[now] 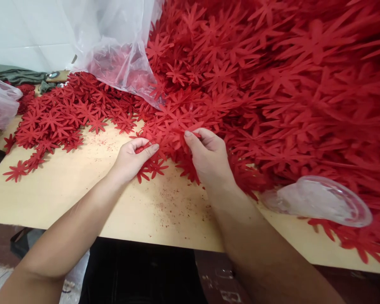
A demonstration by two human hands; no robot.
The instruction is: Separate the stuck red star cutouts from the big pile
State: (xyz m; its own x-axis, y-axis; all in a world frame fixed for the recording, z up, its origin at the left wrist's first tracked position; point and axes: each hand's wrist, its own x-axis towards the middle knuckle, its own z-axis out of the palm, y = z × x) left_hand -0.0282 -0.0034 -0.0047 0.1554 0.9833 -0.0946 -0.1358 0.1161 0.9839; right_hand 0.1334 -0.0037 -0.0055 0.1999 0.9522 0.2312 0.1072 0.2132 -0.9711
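Observation:
My right hand is closed in a pinch, thumb against fingers, on a red flower-shaped cutout with narrow petals. A little to the left and lower, my left hand is also closed, with some red petal showing between thumb and fingers. Both hands are just above the front edge of a big heap of the same red flower cutouts. Loose cutouts lie on the table beneath and between the hands. Where the held piece ends and the heap begins is hard to make out.
A smaller spread of red cutouts covers the table's back left. A clear plastic bag rests on the heap. To the right stands a clear plastic dish with whitish contents. Red crumbs dot the pale wooden tabletop.

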